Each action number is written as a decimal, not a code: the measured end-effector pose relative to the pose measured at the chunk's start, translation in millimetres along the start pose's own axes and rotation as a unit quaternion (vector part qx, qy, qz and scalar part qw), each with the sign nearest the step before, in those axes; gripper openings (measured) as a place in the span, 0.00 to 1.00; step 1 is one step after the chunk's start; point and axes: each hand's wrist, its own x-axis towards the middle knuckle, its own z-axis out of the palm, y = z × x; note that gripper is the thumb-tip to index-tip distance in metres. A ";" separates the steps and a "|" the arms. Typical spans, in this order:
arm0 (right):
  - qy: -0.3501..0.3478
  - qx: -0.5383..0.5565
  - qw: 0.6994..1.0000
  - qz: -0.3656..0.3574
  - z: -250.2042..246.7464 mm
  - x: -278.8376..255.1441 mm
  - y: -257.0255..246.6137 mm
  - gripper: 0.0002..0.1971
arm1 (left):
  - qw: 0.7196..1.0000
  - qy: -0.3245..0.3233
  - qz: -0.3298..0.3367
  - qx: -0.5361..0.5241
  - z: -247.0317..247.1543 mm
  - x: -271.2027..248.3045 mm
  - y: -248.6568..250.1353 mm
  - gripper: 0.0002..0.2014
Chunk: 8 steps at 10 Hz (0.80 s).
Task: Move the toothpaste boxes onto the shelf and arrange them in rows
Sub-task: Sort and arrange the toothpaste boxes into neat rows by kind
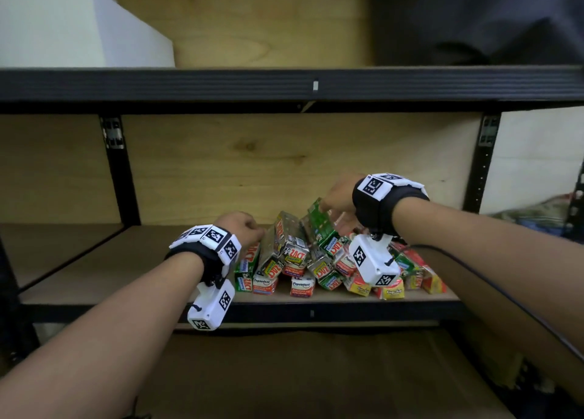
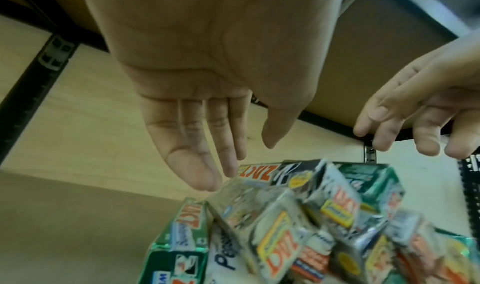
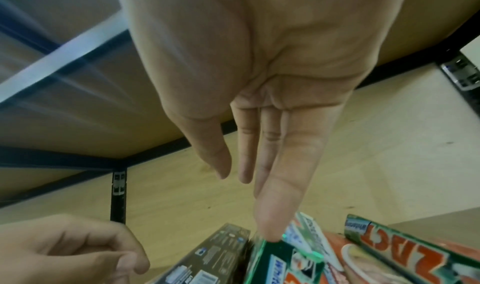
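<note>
Toothpaste boxes (image 1: pixel 319 260) lie in a loose heap on the middle shelf (image 1: pixel 94 270) of a dark metal rack with wooden boards, bunched toward the right half of the board and not in rows. They are long, narrow cartons, some green, some red and orange, some silvery, and several look crumpled at the ends. The end flaps face the front edge; a few read "Pepsodent", others "ZACT". Some cartons lean on their neighbours, propped up at an angle toward the back panel, while the rest lie flat beneath and beside them.

The right hand (image 1: pixel 339 202) reaches down over the top of the heap. From the right wrist view its fingers are long and nearly straight, and one fingertip (image 3: pixel 270 230) touches the upper end of a tilted green carton (image 3: pixel 283 264); the fingers do not close round it. A dark carton (image 3: pixel 207 255) stands just to the left of the green one.

The left hand (image 1: pixel 240 227) hangs at the left edge of the heap. In the left wrist view its fingers (image 2: pixel 197 171) are stretched out and relaxed, holding nothing, their tips just above a silvery carton (image 2: pixel 249 204).

On the shelf above sit a white box (image 1: pixel 63 29) at the left and a black bag (image 1: pixel 474 20) at the right.
</note>
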 end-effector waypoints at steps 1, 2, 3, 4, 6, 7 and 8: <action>0.027 -0.003 1.000 0.002 -20.0 -12.3 6.1 0.06 | 0.999 -0.001 -0.003 -0.032 -7.0 -18.9 13.4 0.11; 0.011 0.011 1.000 0.023 -27.8 -26.8 0.3 0.09 | 0.997 -0.024 -0.010 -0.075 -9.9 -31.0 21.3 0.10; 0.014 0.029 0.999 0.041 -38.2 -32.5 -0.8 0.09 | 0.996 -0.049 -0.007 -0.078 -12.4 -35.5 27.6 0.09; 0.001 0.043 0.998 0.050 -42.9 -28.0 -0.1 0.11 | 0.995 -0.058 -0.009 -0.084 -16.7 -28.6 31.6 0.08; -0.047 0.056 0.996 0.058 -30.0 1.7 -14.8 0.17 | 0.993 -0.062 -0.047 -0.094 -24.6 -3.7 32.0 0.06; -0.077 0.077 0.992 0.066 -17.3 20.1 -24.9 0.19 | 0.992 -0.065 -0.060 -0.085 -22.8 10.3 26.5 0.10; -0.111 0.071 0.989 0.069 1.1 35.4 -32.1 0.21 | 0.991 -0.077 -0.070 -0.081 -16.9 23.9 18.4 0.14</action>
